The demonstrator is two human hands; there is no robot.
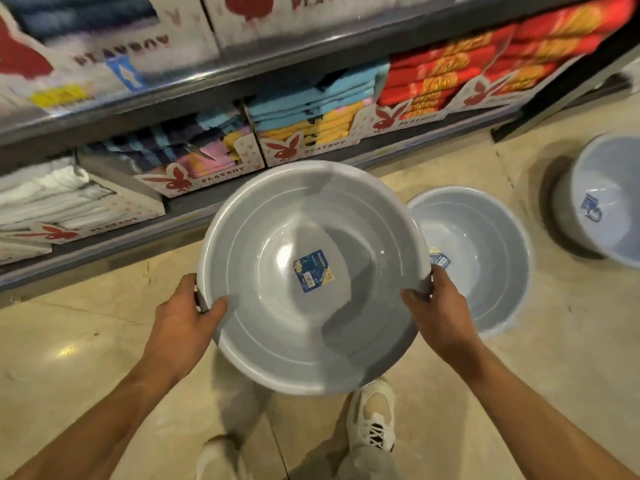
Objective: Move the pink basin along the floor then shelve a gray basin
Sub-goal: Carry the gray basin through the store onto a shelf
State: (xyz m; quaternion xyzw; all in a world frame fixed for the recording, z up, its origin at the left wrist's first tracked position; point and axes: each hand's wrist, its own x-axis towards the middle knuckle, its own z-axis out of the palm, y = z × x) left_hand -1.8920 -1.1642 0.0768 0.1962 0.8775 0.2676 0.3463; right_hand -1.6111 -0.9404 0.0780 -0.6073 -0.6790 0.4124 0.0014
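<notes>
I hold a large round gray basin [277,237] in the air in front of me, its open side facing me and a blue label stuck to its bottom. My left hand [188,317] grips its rim at the lower left. My right hand [438,306] grips the rim at the lower right. Behind it on the floor stands a second pale gray basin [485,251] with a small label inside. A third gray basin [602,199] sits on the floor at the far right. No pink basin is in view.
A long shelf unit [242,71] runs across the back, its lower shelves packed with boxes of folded towels [311,109] in white, blue, yellow and red. The floor [86,341] is beige tile. My shoes [372,417] show below the basin.
</notes>
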